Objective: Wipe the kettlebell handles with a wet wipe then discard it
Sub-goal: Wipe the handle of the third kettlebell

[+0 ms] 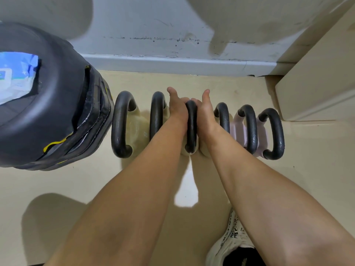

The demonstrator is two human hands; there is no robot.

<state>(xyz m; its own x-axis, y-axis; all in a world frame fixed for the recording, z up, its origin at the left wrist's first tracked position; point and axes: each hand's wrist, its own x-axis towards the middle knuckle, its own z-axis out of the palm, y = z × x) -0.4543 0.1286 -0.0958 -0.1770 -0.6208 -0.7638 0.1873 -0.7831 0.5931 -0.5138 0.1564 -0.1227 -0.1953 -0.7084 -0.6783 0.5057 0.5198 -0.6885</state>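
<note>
Several kettlebells stand in a row on the beige floor by the wall, their black handles seen from above. My left hand (177, 107) and my right hand (205, 110) flank the third kettlebell handle (191, 127) at its far end. The fingers of both curl in against it and both thumbs stick out towards the wall. Other handles stand to the left (157, 116) and to the right (223, 118). A wet wipe does not show plainly; whatever lies under the fingers is hidden.
A big black padded object (57, 112) stands at the left with a blue wet-wipe pack (17, 77) on top. A grey skirting board (172, 64) runs behind the row. A beige cabinet (317, 83) is at the right. My white shoe (228, 244) is at the bottom.
</note>
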